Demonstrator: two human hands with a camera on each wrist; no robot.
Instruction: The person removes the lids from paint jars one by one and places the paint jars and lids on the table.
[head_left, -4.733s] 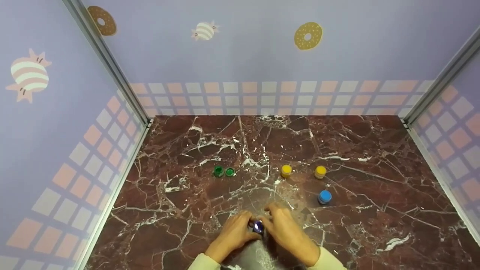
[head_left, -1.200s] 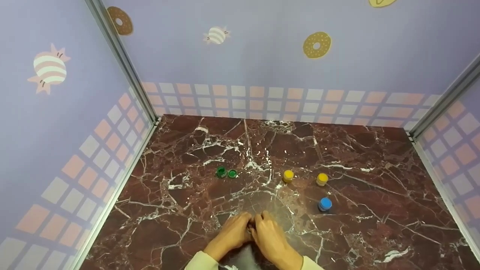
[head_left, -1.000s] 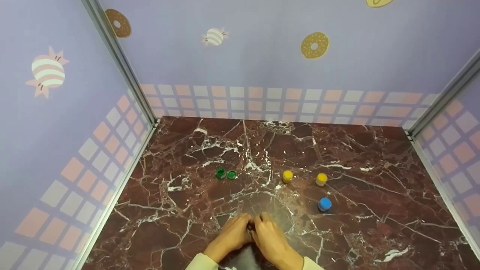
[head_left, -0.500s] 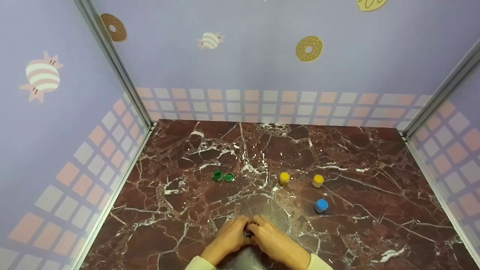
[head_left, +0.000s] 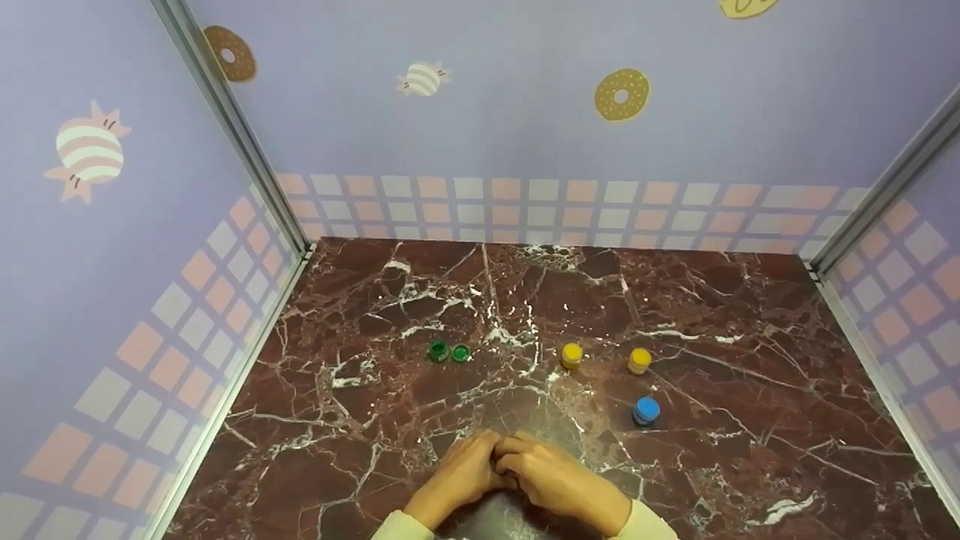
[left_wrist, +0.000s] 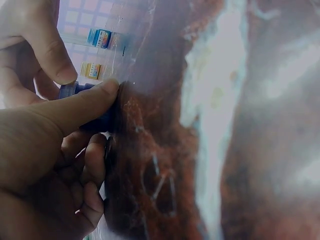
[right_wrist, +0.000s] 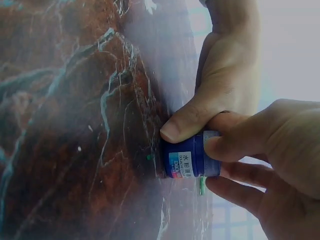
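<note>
A small dark blue paint jar (right_wrist: 182, 159) with a printed label stands upright on the marble-patterned table between my two hands. My left hand (head_left: 466, 469) grips the jar's body low down, its thumb along the side in the left wrist view. My right hand (head_left: 546, 476) pinches the lid (right_wrist: 212, 167) with thumb and fingers. The lid sits on the jar. In the head view the hands hide the jar almost fully.
Ahead to the left is an open green paint jar (head_left: 439, 351) beside a green lid (head_left: 461, 353). Two yellow-lidded jars (head_left: 571, 356) and a light blue-lidded jar (head_left: 646, 411) stand to the right. Patterned walls (head_left: 525, 135) border the table.
Some seconds ago the jar's shiny top showed between more widely spread hands; now they close over it. Across the last second my right hand turns on the lid, its wrist swinging outward right.
</note>
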